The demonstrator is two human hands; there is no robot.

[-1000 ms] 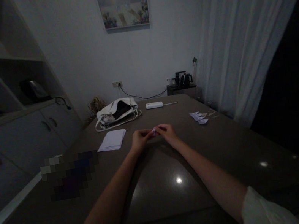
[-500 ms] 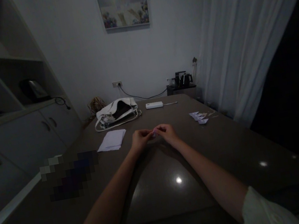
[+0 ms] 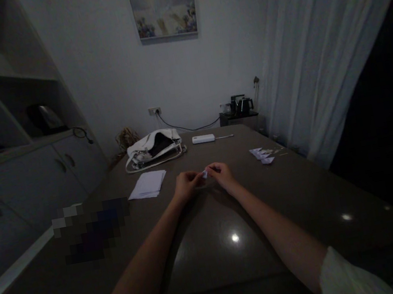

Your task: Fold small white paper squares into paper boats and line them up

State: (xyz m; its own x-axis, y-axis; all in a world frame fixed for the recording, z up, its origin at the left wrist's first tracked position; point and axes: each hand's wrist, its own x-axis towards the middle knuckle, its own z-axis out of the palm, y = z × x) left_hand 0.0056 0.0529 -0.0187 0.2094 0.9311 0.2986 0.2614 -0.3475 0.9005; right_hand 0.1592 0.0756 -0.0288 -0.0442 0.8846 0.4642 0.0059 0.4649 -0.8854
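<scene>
Between my hands is a small white piece of folded paper [image 3: 205, 174], just above the middle of the table. My left hand [image 3: 187, 185] pinches its left side with thumb and fingers. On the other side my right hand [image 3: 221, 174] grips it with closed fingertips. The fingers cover much of the paper, so its full shape is hidden. A stack of white paper sheets [image 3: 147, 184] lies to the left of my left hand. Off to the right are several small folded paper pieces [image 3: 260, 154], with tiny pale bits beside them.
A white handbag [image 3: 154, 148] lies open at the table's far left. Behind my hands is a white power bank [image 3: 203, 138] with a short cable. The brown table [image 3: 209, 261] reaches toward the wall. A blurred-out patch [image 3: 93, 231] covers part of the left side.
More of the white paper shows between my fingertips now. My fingers have shifted slightly on it; both arms stay nearly in place.
</scene>
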